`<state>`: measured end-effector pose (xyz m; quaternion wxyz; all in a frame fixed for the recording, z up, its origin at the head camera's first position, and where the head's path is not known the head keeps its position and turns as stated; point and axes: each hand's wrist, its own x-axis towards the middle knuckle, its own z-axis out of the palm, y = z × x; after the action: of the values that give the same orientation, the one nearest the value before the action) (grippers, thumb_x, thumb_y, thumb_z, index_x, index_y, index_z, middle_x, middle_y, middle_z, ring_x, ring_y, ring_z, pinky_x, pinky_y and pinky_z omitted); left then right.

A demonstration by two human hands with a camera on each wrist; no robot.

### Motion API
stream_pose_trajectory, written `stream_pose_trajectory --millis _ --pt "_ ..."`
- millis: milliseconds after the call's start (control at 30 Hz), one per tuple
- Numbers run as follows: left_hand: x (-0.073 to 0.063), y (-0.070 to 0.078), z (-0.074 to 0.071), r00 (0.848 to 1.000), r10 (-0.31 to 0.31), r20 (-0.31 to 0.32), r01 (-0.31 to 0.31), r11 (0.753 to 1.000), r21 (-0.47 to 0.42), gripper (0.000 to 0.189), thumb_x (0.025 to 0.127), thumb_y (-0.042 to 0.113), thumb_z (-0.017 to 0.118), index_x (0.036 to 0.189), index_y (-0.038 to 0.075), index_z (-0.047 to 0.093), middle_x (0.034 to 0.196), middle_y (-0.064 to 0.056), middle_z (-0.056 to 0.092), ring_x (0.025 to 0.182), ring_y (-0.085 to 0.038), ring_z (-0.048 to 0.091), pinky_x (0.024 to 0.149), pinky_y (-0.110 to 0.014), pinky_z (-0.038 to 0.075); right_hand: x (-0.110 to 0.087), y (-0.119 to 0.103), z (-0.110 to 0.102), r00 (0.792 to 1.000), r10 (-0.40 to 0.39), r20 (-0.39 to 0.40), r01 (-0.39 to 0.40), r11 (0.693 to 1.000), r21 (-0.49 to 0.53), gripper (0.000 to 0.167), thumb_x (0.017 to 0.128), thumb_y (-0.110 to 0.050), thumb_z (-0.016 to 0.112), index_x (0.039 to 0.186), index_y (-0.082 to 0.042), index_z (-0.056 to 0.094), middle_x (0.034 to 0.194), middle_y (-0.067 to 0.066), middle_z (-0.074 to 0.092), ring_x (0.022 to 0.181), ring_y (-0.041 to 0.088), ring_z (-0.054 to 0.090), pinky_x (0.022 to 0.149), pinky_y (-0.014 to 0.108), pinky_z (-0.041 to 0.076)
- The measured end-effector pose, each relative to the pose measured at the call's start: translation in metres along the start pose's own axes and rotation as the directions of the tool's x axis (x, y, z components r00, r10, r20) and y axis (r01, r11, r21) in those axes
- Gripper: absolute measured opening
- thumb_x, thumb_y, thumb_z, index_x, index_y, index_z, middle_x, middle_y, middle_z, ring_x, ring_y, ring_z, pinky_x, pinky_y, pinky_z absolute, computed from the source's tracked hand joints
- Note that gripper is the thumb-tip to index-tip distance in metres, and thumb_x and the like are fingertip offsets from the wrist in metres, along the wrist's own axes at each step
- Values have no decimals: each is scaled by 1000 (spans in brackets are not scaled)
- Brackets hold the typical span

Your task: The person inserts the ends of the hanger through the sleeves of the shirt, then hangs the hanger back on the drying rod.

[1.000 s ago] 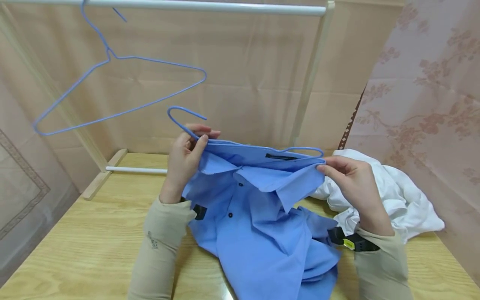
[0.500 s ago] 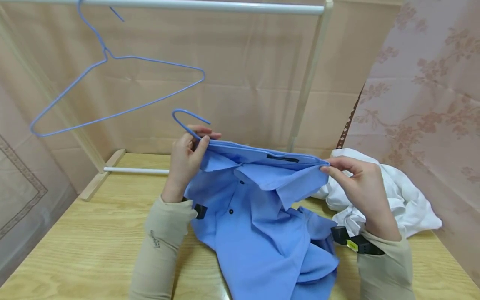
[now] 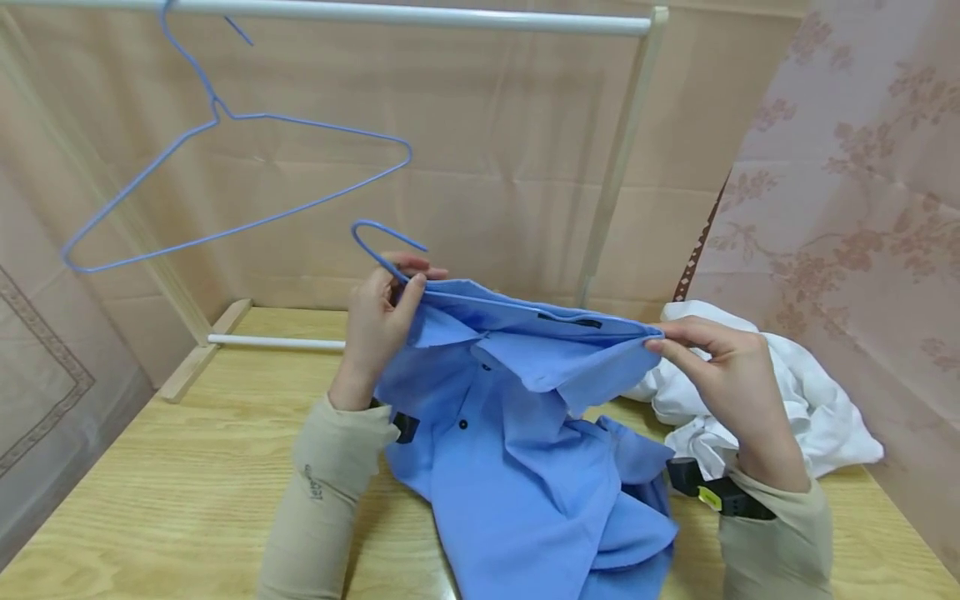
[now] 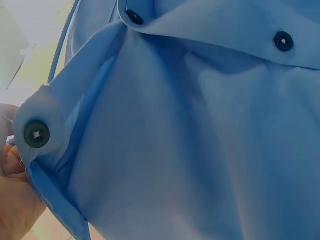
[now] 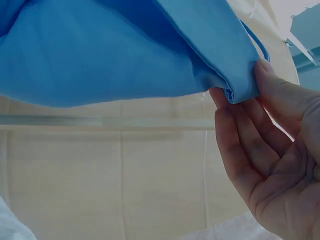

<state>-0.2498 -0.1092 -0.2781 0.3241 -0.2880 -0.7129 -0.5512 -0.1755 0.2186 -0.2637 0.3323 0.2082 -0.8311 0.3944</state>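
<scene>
In the head view a blue shirt (image 3: 517,483) with dark buttons hangs between my hands over the table, its collar (image 3: 517,310) stretched sideways. My left hand (image 3: 378,321) pinches the collar's left end together with a blue wire hanger (image 3: 390,231), whose hook rises above the fingers. Most of the hanger's body is hidden by the shirt. At the collar's right end, my right hand (image 3: 731,375) pinches the folded cloth between thumb and fingers. A thin blue wire loop (image 5: 260,44) shows beside that thumb in the right wrist view. A dark button (image 4: 37,134) lies near my left fingers.
Another blue wire hanger (image 3: 216,102) hangs from the white rail (image 3: 450,14) of a rack at the upper left. A crumpled white cloth (image 3: 810,408) lies on the wooden table (image 3: 172,500), behind my right hand. The rack's wooden foot (image 3: 206,350) stands at the back left.
The hanger's right shoulder, earlier standing above the collar, is now hidden behind it. Both hands have shifted slightly to the right, and the collar's right end sits a little lower.
</scene>
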Motion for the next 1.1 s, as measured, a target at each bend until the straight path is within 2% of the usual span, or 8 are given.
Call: stream_pose_trajectory --millis 200,400,700,867,933,1000,1100 --pt "-2 7 2 1000 25 20 -25 999 31 16 90 3 52 103 -6 56 95 -14 68 91 -19 64 78 -19 47 0 1 -1 999 13 -32 -12 999 41 16 69 12 70 83 5 70 82 -25 63 77 -5 58 69 7 42" --pt "-3 12 3 998 45 52 -47 998 29 17 90 1 52 105 -6 55 98 -15 67 94 -20 63 80 -19 46 1 1 1 998 3 -55 0 998 69 16 70 13 69 85 6 69 82 -25 63 77 -4 58 69 8 42" --pt "-4 18 4 993 65 96 -65 998 -2 21 89 -1 50 110 -3 51 108 -11 63 99 -18 62 86 -26 46 0 -1 1 994 80 -80 -71 993 99 18 76 8 66 94 5 68 86 -24 64 76 -5 61 69 9 42" --pt "-6 23 4 993 59 105 -63 997 34 19 88 -2 48 107 -2 52 105 -10 64 95 -17 62 82 -23 47 -2 0 -2 996 47 -75 -41 996 78 19 78 4 65 97 4 68 89 -24 64 76 -4 59 61 11 39" --pt "-6 25 5 993 71 97 -77 995 62 18 88 -1 48 105 -2 52 103 -10 65 92 -17 62 80 -21 46 -1 0 -2 996 37 -79 -30 996 89 19 80 2 65 99 5 68 91 -21 65 76 -2 60 61 10 40" --pt "-6 27 5 993 84 83 -91 992 84 17 87 -1 48 103 -2 53 101 -9 65 90 -16 61 77 -20 45 -1 -1 -2 994 71 -87 -58 987 149 20 82 0 63 100 7 66 91 -16 66 76 0 61 64 10 43" --pt "-7 29 7 991 101 89 -112 985 128 16 86 -1 49 102 -2 54 99 -9 65 85 -16 61 73 -21 45 0 -4 0 978 180 -107 -134 930 342 21 83 -2 63 100 9 65 90 -5 69 76 6 63 70 14 47"
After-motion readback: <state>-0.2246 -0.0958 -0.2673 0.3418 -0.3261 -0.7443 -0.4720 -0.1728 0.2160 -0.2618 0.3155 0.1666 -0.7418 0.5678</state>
